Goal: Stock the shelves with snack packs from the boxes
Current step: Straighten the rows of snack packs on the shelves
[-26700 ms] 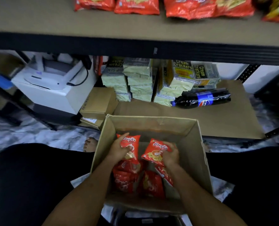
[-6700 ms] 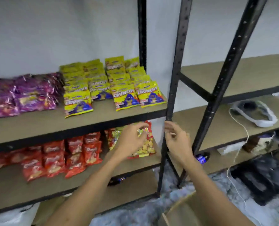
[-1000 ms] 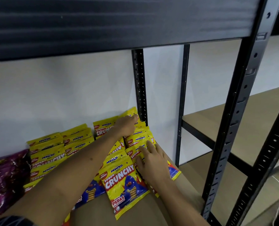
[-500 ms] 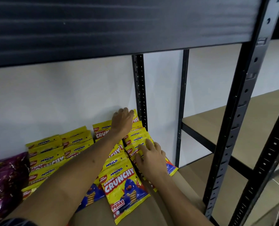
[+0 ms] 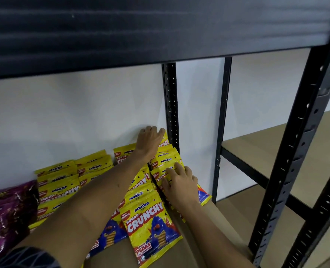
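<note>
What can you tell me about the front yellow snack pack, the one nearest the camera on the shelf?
The front yellow snack pack is a glossy plastic pouch, sealed and a little crinkled. It reads "Monster Soooo... Crunchy", with a blue monster figure and a red "Pedas" label at its foot. It lies flat on the brown shelf board, its lower edge towards the camera, its top tucked under the next pack in its row. Neither hand touches it.

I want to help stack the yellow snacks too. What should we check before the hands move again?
1. Left hand is on the backmost pack, by the wall: ok.
2. Right hand lies flat on the right row of yellow Crunchy packs: ok.
3. Front pack lies fully on the shelf board: ok.
4. Rows neat and overlapping: ok.
5. Room left behind the back pack: cannot tell.
</note>
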A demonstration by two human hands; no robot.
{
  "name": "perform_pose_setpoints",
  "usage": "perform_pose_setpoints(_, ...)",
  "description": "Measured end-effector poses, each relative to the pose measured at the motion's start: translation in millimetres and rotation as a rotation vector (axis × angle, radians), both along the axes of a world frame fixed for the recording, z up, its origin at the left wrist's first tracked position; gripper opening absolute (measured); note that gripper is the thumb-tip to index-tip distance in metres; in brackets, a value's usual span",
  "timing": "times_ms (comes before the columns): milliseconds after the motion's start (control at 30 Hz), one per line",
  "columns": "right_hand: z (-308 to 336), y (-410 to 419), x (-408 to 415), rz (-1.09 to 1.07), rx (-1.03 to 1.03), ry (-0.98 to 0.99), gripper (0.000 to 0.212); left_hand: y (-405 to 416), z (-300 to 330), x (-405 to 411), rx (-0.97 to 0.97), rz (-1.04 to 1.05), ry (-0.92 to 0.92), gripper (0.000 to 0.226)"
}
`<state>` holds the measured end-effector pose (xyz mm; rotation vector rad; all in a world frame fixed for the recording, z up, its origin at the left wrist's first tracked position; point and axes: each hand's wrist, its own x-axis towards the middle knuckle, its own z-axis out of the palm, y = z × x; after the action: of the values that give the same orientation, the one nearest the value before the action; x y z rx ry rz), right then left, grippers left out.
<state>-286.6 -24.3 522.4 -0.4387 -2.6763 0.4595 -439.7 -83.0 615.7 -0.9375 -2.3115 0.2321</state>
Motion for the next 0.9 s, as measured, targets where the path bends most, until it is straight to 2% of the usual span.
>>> perform_pose_setpoints(67,-0.1,1.8,-1.2,-0.013,0.0,0.018,0.044,5.2,-2.8,3.9,-0.043,-0.025,-0.059,0.033)
perform_pose_setpoints(167,0.4,2.6,-3.2,-0.012,-0.003,0.034,0.043,9.6,-11.1,6.3,-0.034,-0.007,-0.305,0.019)
perform_pose_setpoints(267,-2.9,-1.1,-1.4,-0.003,-0.011,0.035,0.044,9.0,-22.7,5.0,0.01,0.047,-0.493,0.028)
perform_pose_setpoints(533,-3.2,-1.7,2.0,0.007,0.0,0.027,0.043,13.6,-15.8,3.6,0.046,0.125,-0.694,0.034)
perform_pose_setpoints(700,-1.6,-2.6,5.0,0.012,-0.002,0.034,0.043,14.4,-9.5,4.7,0.013,0.124,-0.734,0.024)
perform_pose_setpoints(800,2.0,-1.0,4.9,0.014,0.004,0.033,0.044,12.8,-4.3,6.1,0.097,0.096,-0.727,0.019)
perform_pose_setpoints(900,0.2,-0.6,7.2,0.016,0.004,0.016,0.045,9.4,-3.7,10.1,0.217,0.062,-0.711,0.028)
